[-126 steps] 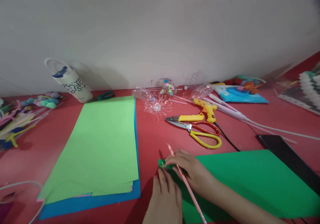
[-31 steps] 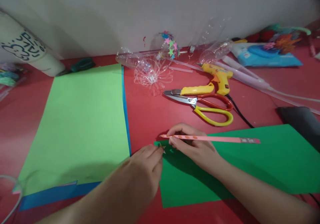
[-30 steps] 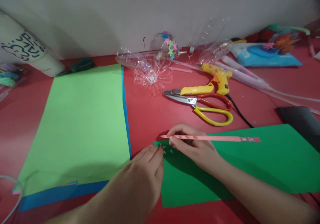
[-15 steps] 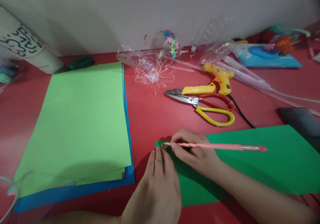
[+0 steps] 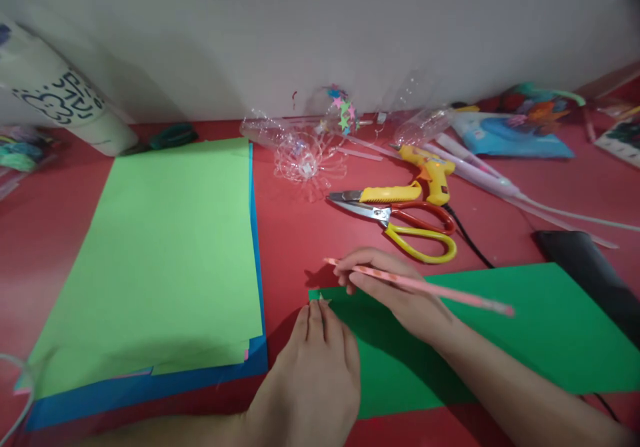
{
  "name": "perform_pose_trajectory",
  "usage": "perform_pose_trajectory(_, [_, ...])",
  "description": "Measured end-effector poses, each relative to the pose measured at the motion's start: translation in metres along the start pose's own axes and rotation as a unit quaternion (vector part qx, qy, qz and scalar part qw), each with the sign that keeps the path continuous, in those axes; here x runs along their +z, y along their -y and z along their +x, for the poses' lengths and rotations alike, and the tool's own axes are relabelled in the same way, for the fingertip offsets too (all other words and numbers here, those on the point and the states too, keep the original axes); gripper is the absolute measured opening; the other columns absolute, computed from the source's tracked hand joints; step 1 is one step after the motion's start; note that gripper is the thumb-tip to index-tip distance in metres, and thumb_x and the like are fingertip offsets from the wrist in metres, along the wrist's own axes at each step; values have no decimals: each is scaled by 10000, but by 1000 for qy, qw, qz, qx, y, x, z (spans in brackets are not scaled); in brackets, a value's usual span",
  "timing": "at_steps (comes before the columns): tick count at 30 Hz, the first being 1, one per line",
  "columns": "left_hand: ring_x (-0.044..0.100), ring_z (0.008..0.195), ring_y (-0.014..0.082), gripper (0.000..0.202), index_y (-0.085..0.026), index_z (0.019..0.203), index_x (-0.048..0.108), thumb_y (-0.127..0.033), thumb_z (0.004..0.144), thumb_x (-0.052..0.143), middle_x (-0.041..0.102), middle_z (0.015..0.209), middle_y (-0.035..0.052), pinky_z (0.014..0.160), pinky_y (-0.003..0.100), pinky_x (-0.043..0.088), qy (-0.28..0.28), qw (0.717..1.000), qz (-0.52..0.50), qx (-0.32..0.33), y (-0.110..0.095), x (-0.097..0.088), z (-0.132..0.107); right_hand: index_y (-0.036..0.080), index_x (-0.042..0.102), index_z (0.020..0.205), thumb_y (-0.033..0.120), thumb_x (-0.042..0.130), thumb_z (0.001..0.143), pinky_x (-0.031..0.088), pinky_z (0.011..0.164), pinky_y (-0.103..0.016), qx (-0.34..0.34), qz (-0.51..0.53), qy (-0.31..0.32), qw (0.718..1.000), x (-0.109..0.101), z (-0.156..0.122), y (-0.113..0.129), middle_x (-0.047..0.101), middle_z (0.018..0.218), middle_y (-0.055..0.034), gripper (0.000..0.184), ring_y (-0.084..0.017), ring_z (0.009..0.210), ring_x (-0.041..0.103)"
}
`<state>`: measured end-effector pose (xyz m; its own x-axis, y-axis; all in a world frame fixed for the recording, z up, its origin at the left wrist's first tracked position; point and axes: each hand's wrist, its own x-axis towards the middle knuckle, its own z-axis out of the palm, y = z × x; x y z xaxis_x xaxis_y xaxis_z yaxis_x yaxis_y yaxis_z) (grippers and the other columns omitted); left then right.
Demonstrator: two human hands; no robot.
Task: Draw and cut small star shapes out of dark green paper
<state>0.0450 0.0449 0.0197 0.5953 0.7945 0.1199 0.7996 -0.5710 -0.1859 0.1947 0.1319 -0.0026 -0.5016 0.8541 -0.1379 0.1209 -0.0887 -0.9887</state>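
Note:
My left hand point(image 5: 320, 360) lies with its fingers flat on the corner of a dark green sheet of paper point(image 5: 500, 327). A small pale pointed piece point(image 5: 323, 297) pokes out just past the fingertips; most of it is hidden under them. My right hand point(image 5: 395, 287) grips a pink pencil point(image 5: 440, 289) with an eraser end. The pencil's tip is lifted above the red table point(image 5: 295, 234), beyond the sheet's far edge, and casts a shadow there.
Light green sheets point(image 5: 175, 247) lie on blue paper point(image 5: 100, 394) at left. Scissors point(image 5: 420, 244), a yellow cutter knife point(image 5: 393, 194) and a glue gun point(image 5: 430, 170) lie beyond my right hand. A black phone-like slab point(image 5: 585, 267) sits right; a clear beaded flower point(image 5: 307, 166) rests near the wall.
My right hand has raised the pencil from the small pale piece, moving the tip away past the sheet's edge. My left hand stays pressed on the corner. The view has shifted slightly.

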Motion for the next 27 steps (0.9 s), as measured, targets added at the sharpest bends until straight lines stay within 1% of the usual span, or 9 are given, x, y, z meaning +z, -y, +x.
perform_pose_trajectory(3, [714,856,280,371,-53,917,731,-72,695,435,739,918,204,737,338,586,-2,1000,0,-1,-1,1,1,239,598,1122,180,503,901,480,813,-298,-66,-35,37,997,-5,-2,5,599,1067,-52,247,-156,927,605])
perform_pose_trajectory(6, [716,836,284,378,-48,919,730,-57,673,443,738,903,207,739,342,588,-2,1000,-3,4,0,0,1,257,559,1209,140,496,875,496,809,-320,-28,85,92,992,-8,-3,9,598,1109,-59,359,-162,920,624])
perform_pose_trajectory(8, [717,827,282,380,-47,924,730,-54,674,444,739,897,207,737,341,589,-5,1000,-4,9,1,0,1,245,598,1092,162,500,888,506,729,-276,19,160,80,984,-8,-3,11,646,916,-24,241,-133,796,636])
perform_pose_trajectory(10, [716,836,284,373,-40,933,727,-62,691,444,735,911,215,732,339,590,-10,1000,0,12,2,1,0,237,582,897,197,520,903,458,536,-193,41,191,29,980,-8,-2,13,628,740,28,74,-79,576,573])
perform_pose_trajectory(12, [713,853,292,361,-36,939,726,-79,711,448,731,928,224,731,344,590,-14,1000,2,14,2,3,0,243,546,862,205,541,896,378,423,-163,47,194,-7,980,-8,-1,15,615,714,51,51,-52,465,493])
perform_pose_trajectory(15, [707,876,301,351,-38,950,724,-98,728,459,727,945,226,747,359,587,-10,1000,3,19,1,4,-1,237,605,965,202,552,871,359,413,-159,51,184,-16,982,-10,-1,20,597,720,41,113,-53,480,491])
perform_pose_trajectory(18, [707,883,297,353,-40,959,722,-93,733,457,725,957,229,756,357,584,0,1000,8,22,0,4,-2,197,662,873,251,555,882,256,369,-138,66,155,-18,986,-12,-4,24,537,617,53,120,-22,419,399])
perform_pose_trajectory(23, [712,858,297,359,-46,928,732,-72,701,455,729,934,226,737,348,590,-11,1000,15,19,0,5,-1,190,681,791,245,560,848,328,349,-165,68,178,-24,981,-11,-7,29,551,628,27,144,-69,451,483])
perform_pose_trajectory(27, [714,843,302,343,-46,902,741,-81,702,464,731,914,229,731,350,593,-18,1000,19,17,-1,7,0,167,711,739,225,576,802,228,337,-162,92,196,-42,975,-9,-8,35,541,640,19,160,-36,420,404])
